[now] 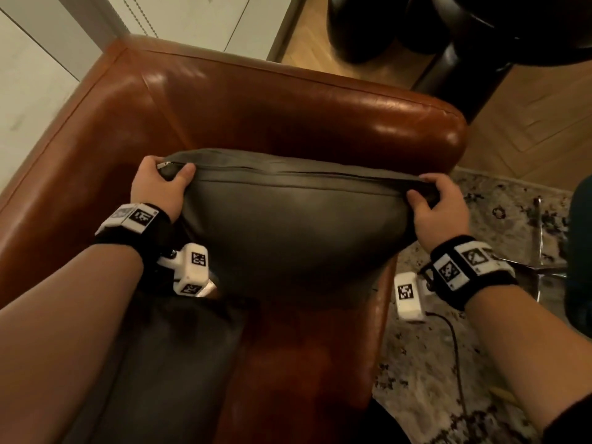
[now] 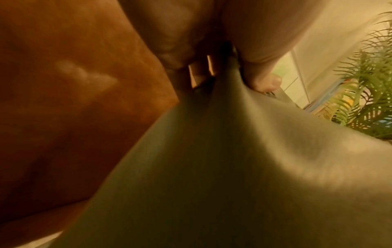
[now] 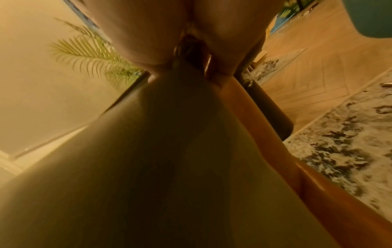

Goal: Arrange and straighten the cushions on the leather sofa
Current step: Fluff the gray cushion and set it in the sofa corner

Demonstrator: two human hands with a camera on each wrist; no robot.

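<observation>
A grey leather cushion (image 1: 294, 225) stands upright on the brown leather sofa (image 1: 256, 100), its zipped edge on top, close to the armrest. My left hand (image 1: 160, 184) grips its upper left corner by the zip pull, thumb in front. At the upper right corner my right hand (image 1: 439, 206) pinches the seam. The left wrist view shows the thumb (image 2: 263, 78) pressing into the grey cushion (image 2: 212, 167); in the right wrist view fingers pinch the cushion (image 3: 169, 151) at its corner. A second dark cushion (image 1: 166, 363) lies on the seat under my left forearm.
The sofa's armrest (image 1: 416, 123) ends at the right; beyond it are a patterned rug (image 1: 448, 363), wood floor (image 1: 528, 107) and a dark round piece of furniture (image 1: 416, 27). A white wall (image 1: 38, 75) runs behind the sofa. A green palm plant (image 2: 364, 83) stands nearby.
</observation>
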